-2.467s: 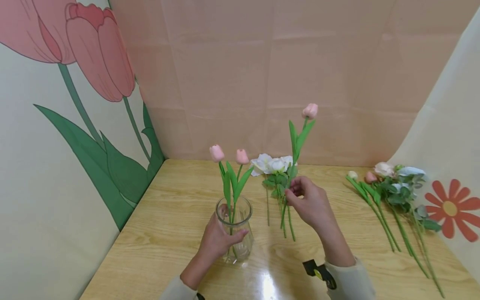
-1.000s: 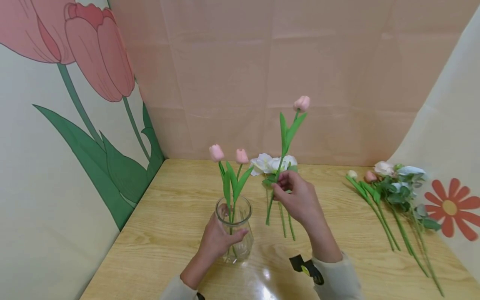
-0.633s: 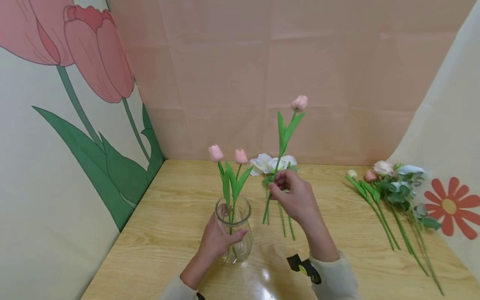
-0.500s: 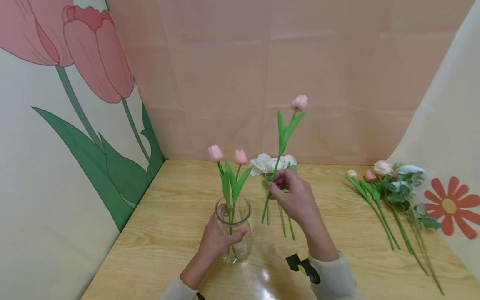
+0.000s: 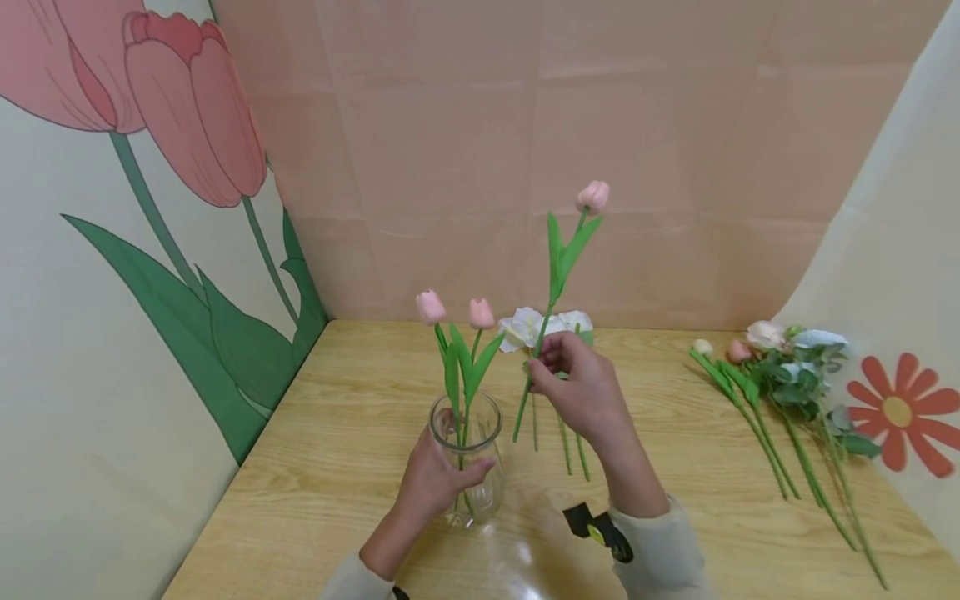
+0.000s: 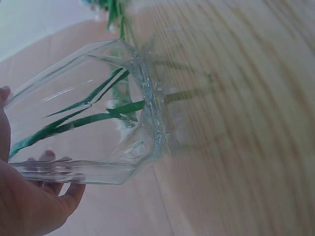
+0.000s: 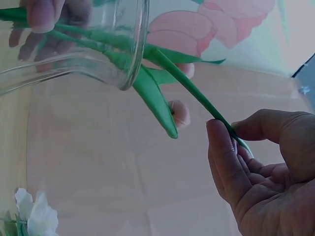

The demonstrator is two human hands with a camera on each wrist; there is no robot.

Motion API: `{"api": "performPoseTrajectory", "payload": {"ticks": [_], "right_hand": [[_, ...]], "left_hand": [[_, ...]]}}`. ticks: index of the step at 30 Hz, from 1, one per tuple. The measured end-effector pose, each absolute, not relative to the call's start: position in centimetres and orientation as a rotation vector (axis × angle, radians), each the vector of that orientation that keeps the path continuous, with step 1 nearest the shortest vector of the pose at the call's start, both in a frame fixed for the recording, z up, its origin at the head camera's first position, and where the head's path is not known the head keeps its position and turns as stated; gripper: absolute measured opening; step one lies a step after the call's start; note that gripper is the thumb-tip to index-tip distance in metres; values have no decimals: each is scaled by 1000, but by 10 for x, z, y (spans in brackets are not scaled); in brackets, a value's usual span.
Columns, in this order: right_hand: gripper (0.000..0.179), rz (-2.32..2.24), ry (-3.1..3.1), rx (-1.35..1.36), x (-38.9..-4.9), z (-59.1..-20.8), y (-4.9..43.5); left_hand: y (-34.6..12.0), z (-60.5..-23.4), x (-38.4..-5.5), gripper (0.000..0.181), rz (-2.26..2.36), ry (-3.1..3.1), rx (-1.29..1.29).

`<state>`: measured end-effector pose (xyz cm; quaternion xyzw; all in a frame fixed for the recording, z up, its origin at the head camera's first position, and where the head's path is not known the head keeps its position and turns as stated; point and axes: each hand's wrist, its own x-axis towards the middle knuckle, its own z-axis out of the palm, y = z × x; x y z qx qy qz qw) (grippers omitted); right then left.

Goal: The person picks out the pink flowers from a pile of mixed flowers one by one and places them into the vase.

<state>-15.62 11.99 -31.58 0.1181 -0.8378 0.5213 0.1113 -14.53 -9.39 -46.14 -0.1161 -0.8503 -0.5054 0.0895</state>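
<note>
Pink tulip (image 5: 554, 293) is pinched by its stem in the right hand (image 5: 585, 393), just beside the glass vase (image 5: 489, 498) gripped by the left hand (image 5: 435, 479); probably best eased in so the other tulips (image 5: 453, 379) aren't knocked.

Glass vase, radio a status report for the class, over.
Left hand grips vase. Right hand pinches pink tulip, lower end outside vase. Two tulips stand inside; no other obstruction visible.

One glass vase (image 5: 490, 493), two pink tulips (image 5: 452, 375) in it, one held pink tulip (image 5: 557, 283), one left hand (image 5: 435, 479), one right hand (image 5: 585, 392), two printed tulips (image 5: 202, 108), one printed red daisy (image 5: 897, 412); white blooms (image 5: 522, 327) overlap uncountably.
</note>
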Motion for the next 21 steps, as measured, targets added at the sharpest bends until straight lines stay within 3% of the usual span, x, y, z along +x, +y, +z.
{"api": "performPoseTrajectory", "payload": {"ticks": [21], "right_hand": [[17,1553,-2411,380,-158,-308,103]], "left_hand": [[-93,-461,-144,93,-1493,-2540,-338]]}}
